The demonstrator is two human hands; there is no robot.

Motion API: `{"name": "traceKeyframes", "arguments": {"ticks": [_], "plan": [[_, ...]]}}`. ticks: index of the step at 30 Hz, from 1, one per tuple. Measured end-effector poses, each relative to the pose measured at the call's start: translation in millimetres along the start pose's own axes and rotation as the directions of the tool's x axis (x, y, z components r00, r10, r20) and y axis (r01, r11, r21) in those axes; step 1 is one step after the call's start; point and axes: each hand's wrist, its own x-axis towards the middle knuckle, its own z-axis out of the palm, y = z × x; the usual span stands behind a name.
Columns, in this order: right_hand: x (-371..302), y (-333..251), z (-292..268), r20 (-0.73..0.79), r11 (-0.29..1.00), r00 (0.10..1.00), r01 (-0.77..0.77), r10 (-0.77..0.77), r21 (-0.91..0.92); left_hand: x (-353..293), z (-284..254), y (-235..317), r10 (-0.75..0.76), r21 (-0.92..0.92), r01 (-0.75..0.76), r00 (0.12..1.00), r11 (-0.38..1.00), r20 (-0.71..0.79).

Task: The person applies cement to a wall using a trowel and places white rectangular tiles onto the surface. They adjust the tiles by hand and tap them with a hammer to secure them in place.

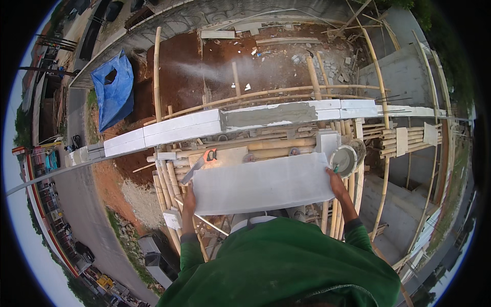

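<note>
Above the bamboo scaffold (266,146), large pale-grey rectangular block (262,184) spans between my hands: left hand (189,197) and right hand (337,183) grip its ends (held level).

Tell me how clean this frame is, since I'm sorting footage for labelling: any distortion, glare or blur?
Head view: strong fisheye bending, so the block wall curves; black corners round the image circle. Soft, even daylight, faint shadows, no glare. The block held by the left hand and right hand looks sharp; rim details are smeared.

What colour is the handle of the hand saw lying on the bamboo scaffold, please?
Orange with black, on the steel-bladed hand saw; the head view shows it best.
</note>
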Motion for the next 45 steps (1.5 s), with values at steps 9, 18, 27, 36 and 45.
{"name": "traceKeyframes", "arguments": {"ticks": [9,18,27,36,45], "plan": [[132,74,-123,0.068,0.996,0.995,-0.076,0.079,-0.054,-22,132,24,-0.263,0.343,0.297,0.954,0.891,-0.143],[352,90,-187,0.145,0.997,0.989,0.017,-0.006,-0.078,155,261,28,-0.336,0.156,0.32,0.938,0.934,0.084],[475,-7,-127,0.06,0.995,0.996,0.074,-0.07,-0.069,356,277,19,-0.2,0.034,0.199,0.98,0.979,0.014],[520,-39,-90,-0.031,1.0,0.999,-0.008,0.008,-0.029,375,262,54,-0.019,0.017,0.02,0.999,1.0,-0.042],[490,-30,-84,-0.277,0.992,0.959,0.091,-0.064,0.083,404,288,53,-0.004,0.052,0.025,0.925,0.998,-0.379]]}}
